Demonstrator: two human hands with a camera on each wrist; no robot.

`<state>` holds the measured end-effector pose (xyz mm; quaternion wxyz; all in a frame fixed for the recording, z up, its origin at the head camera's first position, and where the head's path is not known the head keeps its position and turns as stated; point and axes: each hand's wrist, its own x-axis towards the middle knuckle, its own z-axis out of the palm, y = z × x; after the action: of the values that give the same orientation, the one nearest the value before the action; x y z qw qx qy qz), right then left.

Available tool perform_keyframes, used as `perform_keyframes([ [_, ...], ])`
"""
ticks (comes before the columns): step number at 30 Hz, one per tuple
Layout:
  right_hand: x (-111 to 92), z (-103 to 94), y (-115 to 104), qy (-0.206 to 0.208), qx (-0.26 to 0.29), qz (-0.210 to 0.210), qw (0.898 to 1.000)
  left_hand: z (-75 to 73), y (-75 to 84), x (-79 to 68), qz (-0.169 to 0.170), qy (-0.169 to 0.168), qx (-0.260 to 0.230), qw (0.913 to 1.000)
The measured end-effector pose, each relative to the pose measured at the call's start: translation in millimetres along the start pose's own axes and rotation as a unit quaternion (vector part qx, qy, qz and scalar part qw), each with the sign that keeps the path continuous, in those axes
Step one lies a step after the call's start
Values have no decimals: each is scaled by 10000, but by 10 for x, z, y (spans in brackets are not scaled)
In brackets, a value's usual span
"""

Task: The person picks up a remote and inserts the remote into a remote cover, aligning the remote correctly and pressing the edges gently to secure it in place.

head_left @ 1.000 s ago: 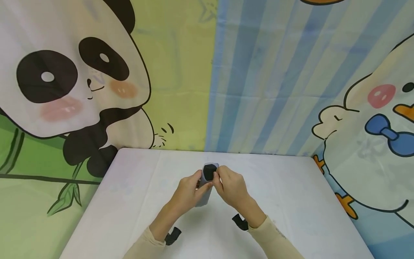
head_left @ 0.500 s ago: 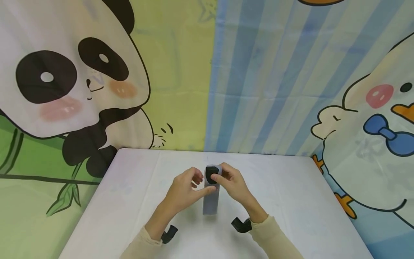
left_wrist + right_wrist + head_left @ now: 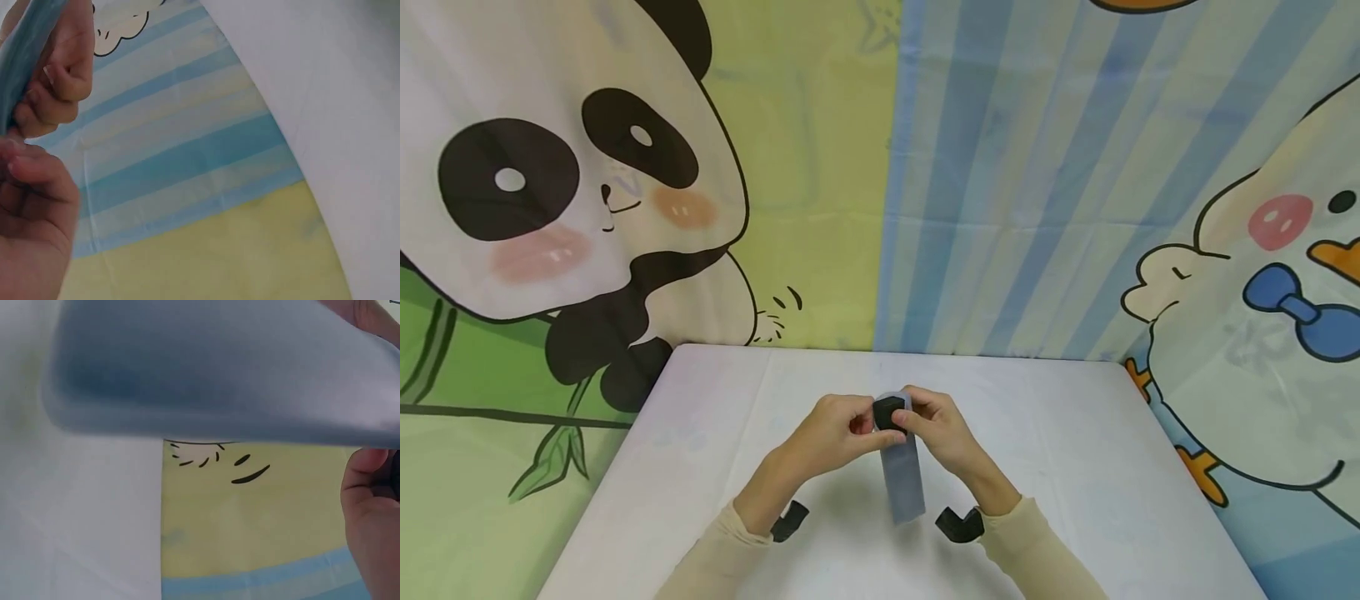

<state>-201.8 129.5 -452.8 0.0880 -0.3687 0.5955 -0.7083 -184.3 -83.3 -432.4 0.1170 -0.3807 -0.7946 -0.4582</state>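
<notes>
A long, narrow blue-grey case (image 3: pixel 904 483) with rounded edges is held above the white table, its black end (image 3: pixel 889 412) facing up in the head view. My right hand (image 3: pixel 942 429) grips that upper end, thumb on the black part and fingers behind it. From the other side my left hand (image 3: pixel 829 435) pinches the same end, its thumb lying across the front just under the black part. In the right wrist view the case (image 3: pixel 206 375) spans the top, blurred up close. A strip of the case (image 3: pixel 24 56) shows at the left wrist view's edge. Its far side is hidden.
The white tabletop (image 3: pixel 1037 433) lies below both hands. A cartoon-printed cloth (image 3: pixel 1037 183) with a panda and a white bird hangs behind and at the sides. Black curved pieces (image 3: pixel 959 526) sit at both wrists.
The left fingers came off the case, then returned to its upper end. The right thumb moved onto the black part. The case's lower end swung toward me and to the right.
</notes>
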Motion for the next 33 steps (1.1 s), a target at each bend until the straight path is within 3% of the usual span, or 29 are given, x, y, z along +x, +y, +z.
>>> perform_keyframes([
  [3, 15, 6, 4, -276, 497, -146, 9983, 18, -14, -23, -77, -128, -867, 9961],
  [8, 51, 15, -1, -762, 1221, -509, 9883, -26, 44, -17, -66, -528, -2211, 9738],
  [10, 63, 21, -5, -894, 1359, -633, 9846, -62, 75, -14, 57, -638, -2416, 9683],
  [13, 67, 21, -10, -927, 1442, -698, 9827, -116, 101, -28, 252, -544, -2294, 9715],
  [16, 52, 5, -12, -847, 1414, -656, 9841, -137, 96, -54, 463, -168, -1650, 9851],
  [18, 39, -10, -14, -784, 1384, -573, 9856, -128, 85, -58, 712, 156, -889, 9934],
  [20, 26, -25, -24, -745, 1261, -499, 9880, -101, 69, -54, 1012, 498, 57, 9936],
  [23, 25, -44, -52, -629, 818, -389, 9939, -71, 64, -41, 1383, 1016, 1415, 9749],
  [27, 30, -61, -97, -550, 129, -224, 9981, -53, 84, -25, 1746, 1570, 2736, 9327],
  [29, 23, -67, -113, -535, -82, -127, 9985, -40, 105, -12, 1909, 1784, 3124, 9133],
  [33, 10, -64, -138, -456, -411, -53, 9981, -3, 173, 4, 2061, 2101, 3403, 8931],
])
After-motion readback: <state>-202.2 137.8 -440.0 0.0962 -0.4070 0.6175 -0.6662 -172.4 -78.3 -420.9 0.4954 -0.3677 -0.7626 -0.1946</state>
